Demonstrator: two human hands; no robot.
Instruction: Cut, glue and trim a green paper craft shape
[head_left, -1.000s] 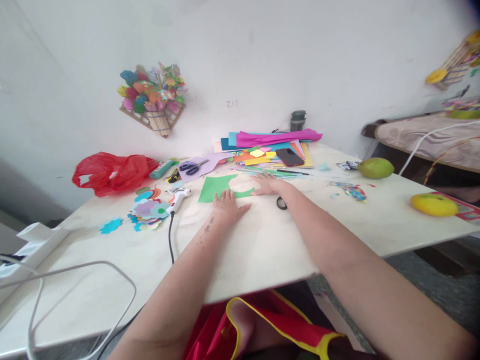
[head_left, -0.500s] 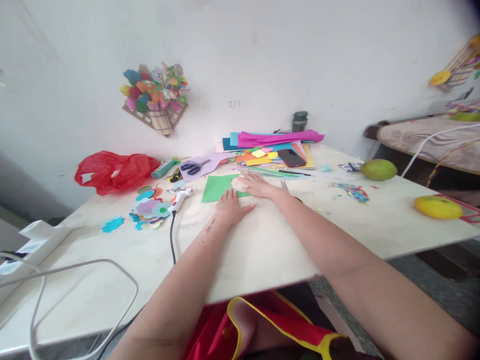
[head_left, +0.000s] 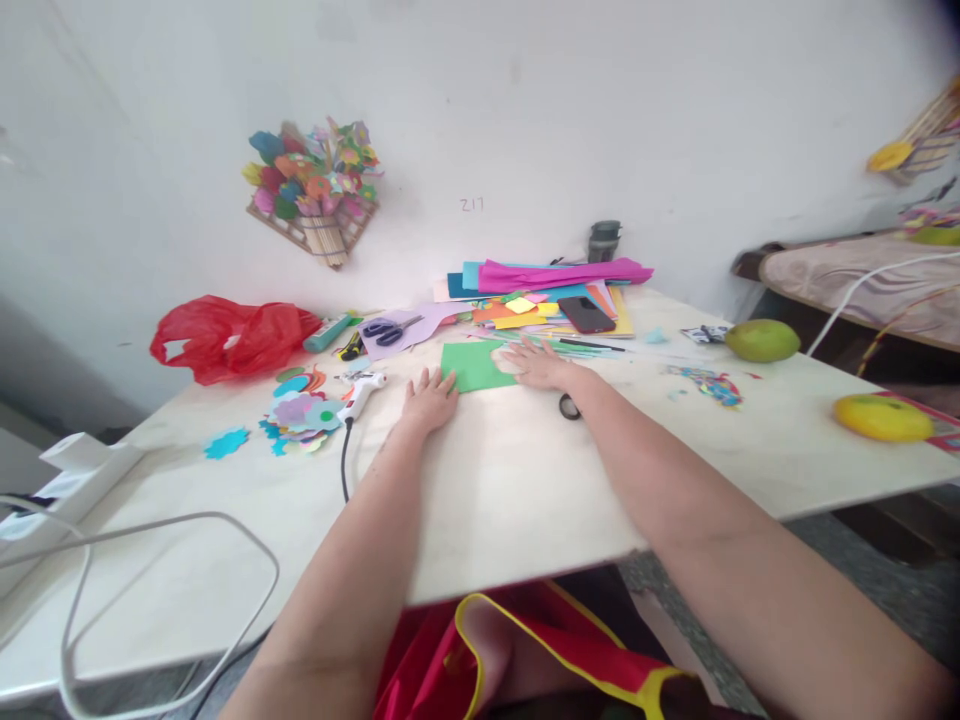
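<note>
A green sheet (head_left: 472, 368) lies flat on the table in front of me. My left hand (head_left: 431, 400) rests palm down at its left edge, fingers spread, with the fingertips by the sheet's corner. Over the sheet's right side lies my right hand (head_left: 536, 364), flat with its fingers apart. A small pale piece (head_left: 501, 358) shows at the right fingertips, partly covered. Beside my right wrist is a black ring handle (head_left: 569, 406), apparently of scissors; the rest is hidden by the arm.
Left of the sheet lie a white glue gun (head_left: 362, 396) with its cord and a pile of paper flower cutouts (head_left: 300, 415). Purple-handled scissors (head_left: 384, 332), a red plastic bag (head_left: 232, 340), a phone (head_left: 585, 314) and coloured sheets (head_left: 562, 274) sit behind. Mangoes (head_left: 762, 341) are at right.
The green sheet has shifted to the right. My left hand has moved left, from on top of the sheet to its left edge, and my right hand has slid slightly right.
</note>
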